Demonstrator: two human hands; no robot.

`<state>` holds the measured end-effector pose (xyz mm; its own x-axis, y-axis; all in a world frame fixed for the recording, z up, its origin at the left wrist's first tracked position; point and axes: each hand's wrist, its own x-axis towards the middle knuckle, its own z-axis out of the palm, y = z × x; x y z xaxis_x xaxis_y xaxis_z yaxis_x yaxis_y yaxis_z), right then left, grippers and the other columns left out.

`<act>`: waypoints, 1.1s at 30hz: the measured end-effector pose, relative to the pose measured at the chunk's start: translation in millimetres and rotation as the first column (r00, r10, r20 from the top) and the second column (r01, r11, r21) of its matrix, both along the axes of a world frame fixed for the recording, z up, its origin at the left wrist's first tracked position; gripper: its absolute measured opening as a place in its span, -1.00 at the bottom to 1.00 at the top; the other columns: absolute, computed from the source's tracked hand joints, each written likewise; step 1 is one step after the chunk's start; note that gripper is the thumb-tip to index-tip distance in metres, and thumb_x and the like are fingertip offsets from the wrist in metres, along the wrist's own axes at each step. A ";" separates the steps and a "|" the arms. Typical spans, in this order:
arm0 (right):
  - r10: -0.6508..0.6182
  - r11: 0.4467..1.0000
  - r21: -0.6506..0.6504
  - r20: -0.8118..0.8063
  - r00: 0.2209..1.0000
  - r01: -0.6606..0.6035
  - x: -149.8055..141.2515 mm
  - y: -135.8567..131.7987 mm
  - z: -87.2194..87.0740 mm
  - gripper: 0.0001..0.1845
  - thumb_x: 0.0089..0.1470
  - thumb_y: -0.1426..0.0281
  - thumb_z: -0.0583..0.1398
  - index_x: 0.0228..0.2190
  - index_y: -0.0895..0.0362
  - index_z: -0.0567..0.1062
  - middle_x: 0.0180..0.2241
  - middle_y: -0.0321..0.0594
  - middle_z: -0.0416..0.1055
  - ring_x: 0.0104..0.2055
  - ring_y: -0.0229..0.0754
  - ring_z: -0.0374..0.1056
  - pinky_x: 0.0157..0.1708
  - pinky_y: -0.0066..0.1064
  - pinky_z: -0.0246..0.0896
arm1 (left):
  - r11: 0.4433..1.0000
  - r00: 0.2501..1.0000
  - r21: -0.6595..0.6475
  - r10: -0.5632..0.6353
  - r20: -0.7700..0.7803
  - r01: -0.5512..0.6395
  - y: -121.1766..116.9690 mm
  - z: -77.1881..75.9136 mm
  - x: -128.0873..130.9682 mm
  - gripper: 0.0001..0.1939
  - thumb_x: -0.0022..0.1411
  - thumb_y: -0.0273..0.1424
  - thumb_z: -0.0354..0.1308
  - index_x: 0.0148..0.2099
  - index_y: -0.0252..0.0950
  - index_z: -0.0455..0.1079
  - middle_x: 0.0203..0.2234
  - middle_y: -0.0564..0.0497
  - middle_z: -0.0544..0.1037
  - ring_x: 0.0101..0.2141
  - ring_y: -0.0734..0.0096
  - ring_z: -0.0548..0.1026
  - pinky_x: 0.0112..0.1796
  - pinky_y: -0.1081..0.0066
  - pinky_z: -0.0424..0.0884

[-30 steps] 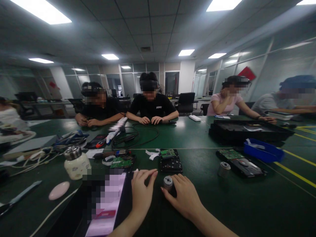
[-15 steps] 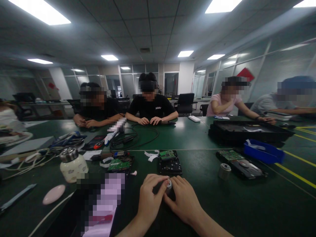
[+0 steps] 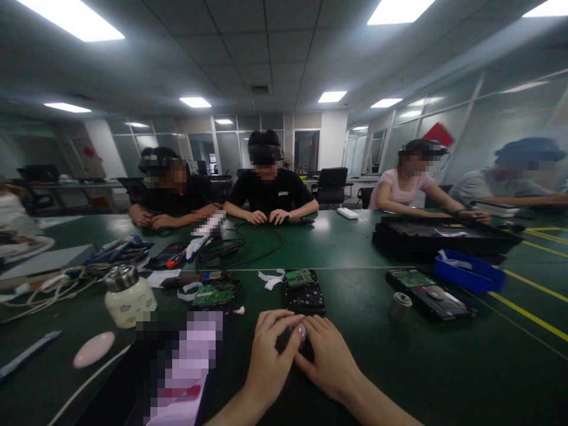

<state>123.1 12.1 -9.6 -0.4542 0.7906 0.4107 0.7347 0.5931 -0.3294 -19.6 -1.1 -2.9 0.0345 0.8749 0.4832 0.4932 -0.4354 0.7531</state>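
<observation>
A small silver metal cylinder point(image 3: 302, 335), which looks like a little motor, stands on the green table between my hands. My right hand point(image 3: 333, 356) is curled round its right side. From the left, my left hand point(image 3: 271, 356) closes on it, the thumb against its near side and the fingers bent over its top. Most of the cylinder is hidden behind the fingers; whether anything tiny is pinched there does not show. Just beyond lies a hard drive point(image 3: 305, 300) with a green circuit board. A second, similar cylinder point(image 3: 400, 307) stands to the right.
At left are a lit screen point(image 3: 190, 355), a cream bottle point(image 3: 130, 303), a pink oval object point(image 3: 93, 349) and a hard drive with a loose board point(image 3: 213, 295). Rightward lie another hard drive point(image 3: 444, 300), a blue tray point(image 3: 470, 278) and a black tray point(image 3: 444, 242). Several people sit opposite.
My left hand has moved right, from beside the cylinder with pinched fingertips, to close over it. My right hand has stayed round the cylinder. The person in pink has lowered a hand from the head.
</observation>
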 end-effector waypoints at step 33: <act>-0.024 1.000 -0.009 0.015 1.000 0.024 -0.9 1.7 1.9 -0.84 -0.01 0.32 0.17 -0.35 0.13 0.40 -0.32 -0.18 0.35 -0.25 -0.08 0.22 -0.22 -0.27 0.10 | 0.979 0.975 -0.011 0.205 0.085 -0.205 6.3 -5.7 -6.2 -0.75 0.16 -0.19 0.06 -0.34 -0.22 0.47 -0.36 0.00 0.47 -0.25 0.29 0.41 -0.17 0.29 0.32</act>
<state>122.2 13.8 -7.6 -0.4411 0.8048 0.3971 0.7534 0.5725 -0.3236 -25.8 5.2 -8.6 -0.1870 0.8600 0.4749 0.5061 -0.3300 0.7969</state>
